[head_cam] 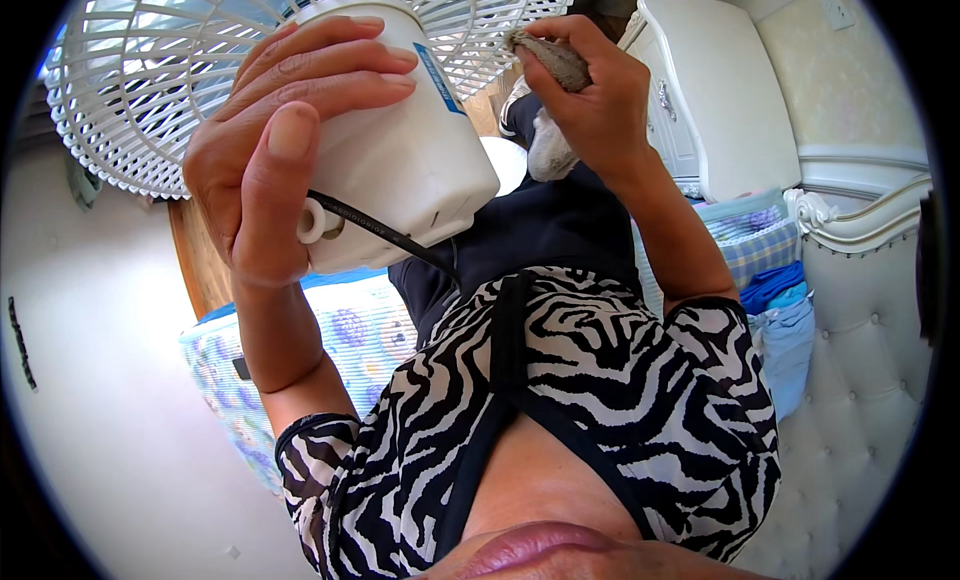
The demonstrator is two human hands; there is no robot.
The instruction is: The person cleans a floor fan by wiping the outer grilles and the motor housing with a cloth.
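Observation:
A white electric fan's motor housing (397,167) is tilted in front of me, its rear grille (135,99) spreading across the upper left. Wrapped over the housing's side, my left hand (259,141) grips it with fingers on top and thumb along the near side. A white knob (311,221) and a black power cord (390,238) come out near its lower end. A blue label (440,77) with writing is on the housing. To its right, my right hand (596,107) pinches a bunched grey-brown cloth (561,66) near the grille's edge, apart from the housing.
I sit on a bed with a patterned quilted cover (337,332). A tufted headboard (855,355) stands at right, with folded blue clothes (780,302) beside it. Beyond is a white cabinet (720,92). A white rounded surface (504,160) shows behind the housing.

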